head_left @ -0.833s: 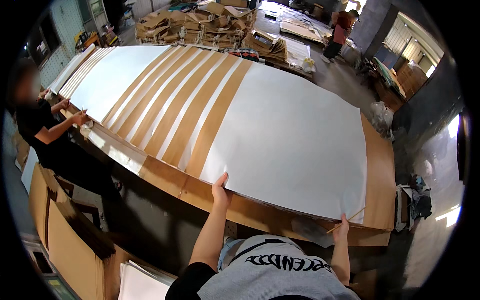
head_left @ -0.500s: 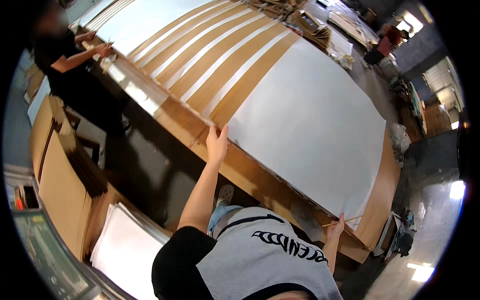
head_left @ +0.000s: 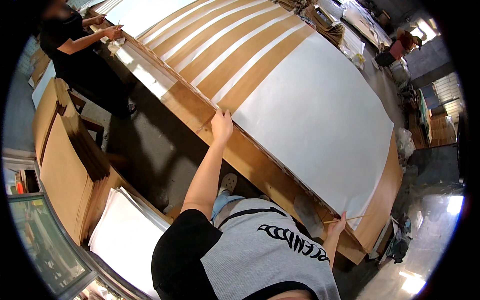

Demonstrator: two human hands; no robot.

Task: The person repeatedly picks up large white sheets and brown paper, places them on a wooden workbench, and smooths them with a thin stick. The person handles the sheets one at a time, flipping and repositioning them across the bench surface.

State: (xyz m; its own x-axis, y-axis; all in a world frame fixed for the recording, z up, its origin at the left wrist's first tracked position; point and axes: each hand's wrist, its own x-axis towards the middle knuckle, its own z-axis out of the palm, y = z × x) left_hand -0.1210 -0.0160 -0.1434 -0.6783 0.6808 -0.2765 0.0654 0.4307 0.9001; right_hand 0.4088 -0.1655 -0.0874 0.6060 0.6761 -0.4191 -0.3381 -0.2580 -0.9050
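A large white sheet [head_left: 315,115] lies on top of a stack at the long table, its near edge running between my two hands. To its left, brown sheets [head_left: 270,62] show as a fan of strips alternating with white ones. My left hand [head_left: 221,126] is closed at the near edge, where the white sheet meets the last brown strip; its fingertips pinch the sheet's corner. My right hand [head_left: 337,227] is closed at the sheet's near right corner, with a thin wooden stick [head_left: 356,218] held in it, pointing right. Whether these fingers also grip the sheet is hard to see.
At the far left a co-worker [head_left: 75,55] stands by the same table, hands over its edge. Behind me on the left are a brown board stack [head_left: 65,165] and a white paper pile [head_left: 127,232]. Another person [head_left: 400,47] is bent over at the far right.
The head view has shifted a little. My left hand's fingers are more curled at the sheet edge than before. My right hand stays at the near right corner with the stick.
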